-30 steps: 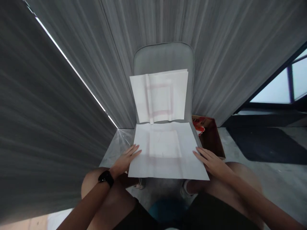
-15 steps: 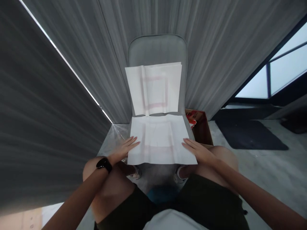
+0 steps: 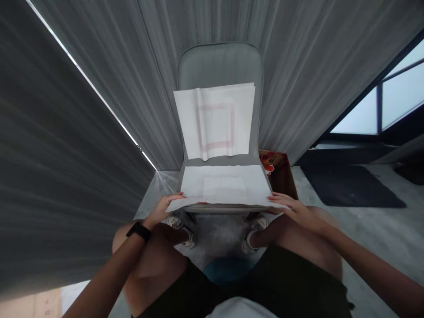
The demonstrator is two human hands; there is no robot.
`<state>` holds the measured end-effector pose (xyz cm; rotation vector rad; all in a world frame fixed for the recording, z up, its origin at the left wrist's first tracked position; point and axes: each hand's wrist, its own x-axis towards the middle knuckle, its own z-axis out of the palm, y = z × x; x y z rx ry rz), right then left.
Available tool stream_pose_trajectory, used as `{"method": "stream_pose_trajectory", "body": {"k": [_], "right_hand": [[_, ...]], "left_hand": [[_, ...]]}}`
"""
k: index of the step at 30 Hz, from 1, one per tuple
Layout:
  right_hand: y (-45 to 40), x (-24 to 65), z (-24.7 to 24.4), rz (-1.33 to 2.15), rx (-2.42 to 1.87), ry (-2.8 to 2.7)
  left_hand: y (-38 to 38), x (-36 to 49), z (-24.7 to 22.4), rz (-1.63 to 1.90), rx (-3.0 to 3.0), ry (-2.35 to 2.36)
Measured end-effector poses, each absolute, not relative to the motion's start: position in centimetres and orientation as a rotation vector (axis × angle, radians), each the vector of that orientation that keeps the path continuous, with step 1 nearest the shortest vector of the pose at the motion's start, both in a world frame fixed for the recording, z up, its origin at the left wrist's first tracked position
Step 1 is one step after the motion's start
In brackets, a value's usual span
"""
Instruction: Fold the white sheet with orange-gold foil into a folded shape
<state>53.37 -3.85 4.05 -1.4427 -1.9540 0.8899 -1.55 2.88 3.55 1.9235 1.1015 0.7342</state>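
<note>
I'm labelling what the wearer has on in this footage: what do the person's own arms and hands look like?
The left hand and right hand are both gloveless. A black, watch-like band circles the left wrist; none shows on the right. Both forearms are bare, with no sleeve in view. Any small rings would be hard to make out.

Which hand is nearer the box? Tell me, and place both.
Right. The right hand, at the right edge of the lower paper, shows in front of the box; the left hand, at that paper's left edge, is across the chair from it.
</note>
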Motion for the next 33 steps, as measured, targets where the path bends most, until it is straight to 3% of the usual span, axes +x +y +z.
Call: {"method": "stream_pose_trajectory", "body": {"k": [5, 11, 15, 25, 33], "right_hand": [[-0.9, 51.3, 5.1, 1.091, -1.773, -1.451], [3.0, 49.8, 3.4, 0.83, -1.905, -1.307], [4.1, 48.8, 3.6, 0.773, -1.852, -1.228], [3.8, 48.7, 2.2, 1.154, -1.672, -0.965], [0.6, 48.6, 2.3, 0.811, -1.678, -0.914]], "left_hand": [[5.3, 0.7, 2.4, 0.802, 1.712, 1.446], [7.1, 2.2, 1.8, 0.827, 1.61, 1.489], [8.1, 2.6, 1.6, 0.922, 1.539, 1.522], [8.6, 2.6, 1.4, 1.047, 1.483, 1.567], [8.4, 3.0, 1.3, 1.056, 1.533, 1.743]]}}
